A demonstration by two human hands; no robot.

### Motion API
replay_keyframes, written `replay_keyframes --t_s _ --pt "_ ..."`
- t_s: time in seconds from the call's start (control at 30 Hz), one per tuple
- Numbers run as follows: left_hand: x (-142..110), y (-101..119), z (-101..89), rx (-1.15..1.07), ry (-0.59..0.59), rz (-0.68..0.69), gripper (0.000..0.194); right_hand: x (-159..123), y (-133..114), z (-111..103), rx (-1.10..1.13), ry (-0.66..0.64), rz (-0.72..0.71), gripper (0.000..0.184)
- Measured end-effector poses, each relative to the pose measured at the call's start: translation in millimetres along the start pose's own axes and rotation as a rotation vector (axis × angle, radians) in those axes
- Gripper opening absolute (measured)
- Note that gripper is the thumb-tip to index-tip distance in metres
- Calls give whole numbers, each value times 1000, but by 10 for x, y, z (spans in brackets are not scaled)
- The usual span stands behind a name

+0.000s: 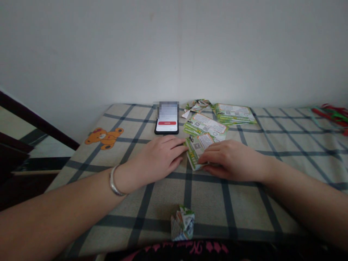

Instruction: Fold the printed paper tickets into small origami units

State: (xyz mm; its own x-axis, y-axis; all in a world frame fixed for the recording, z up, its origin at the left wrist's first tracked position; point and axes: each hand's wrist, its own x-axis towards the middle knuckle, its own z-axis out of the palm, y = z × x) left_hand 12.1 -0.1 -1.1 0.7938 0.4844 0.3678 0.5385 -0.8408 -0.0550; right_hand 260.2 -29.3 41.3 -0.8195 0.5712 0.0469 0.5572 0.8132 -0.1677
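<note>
A folded green-and-white printed leaflet (196, 145) lies at a slant on the tablecloth between my two hands. My right hand (228, 159) is closed on its right side, fingers over the printed face and thumb at the near edge. From the left, my left hand (165, 156) meets the leaflet's left edge with bent fingers drawn together; how much paper lies under the fingertips is hidden. Just beyond, another printed leaflet (209, 125) lies flat. Close to my body stands a small folded paper piece (182, 223) with pointed corners.
A phone (166, 123) with a lit screen lies near the wall. Farther right are folded paper pieces (199, 105) and a stack of leaflets (235, 113). Red and green items (334, 116) sit at the far right. A bear picture (104, 138) marks the checked tablecloth (146, 206).
</note>
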Motion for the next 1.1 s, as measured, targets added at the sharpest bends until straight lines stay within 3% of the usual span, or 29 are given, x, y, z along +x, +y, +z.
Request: replay_keyframes --t_s 0.17,0.33,0.6,0.9,1.1 --pt "-3 -9 -21 -3 -13 10 30 -29 96 -71 -13 -35 123 29" --pt "-12 -12 -10 -48 -21 -21 38 -36 179 -91 15 -59 158 33" --pt "-22 11 -7 -92 -25 -81 52 108 175 107 -140 90 446 33" --pt "-12 27 7 -91 -15 -73 49 277 370 302 -169 347 285 27" --pt "-3 59 15 -101 -20 -115 49 271 437 343 -83 368 242 25"
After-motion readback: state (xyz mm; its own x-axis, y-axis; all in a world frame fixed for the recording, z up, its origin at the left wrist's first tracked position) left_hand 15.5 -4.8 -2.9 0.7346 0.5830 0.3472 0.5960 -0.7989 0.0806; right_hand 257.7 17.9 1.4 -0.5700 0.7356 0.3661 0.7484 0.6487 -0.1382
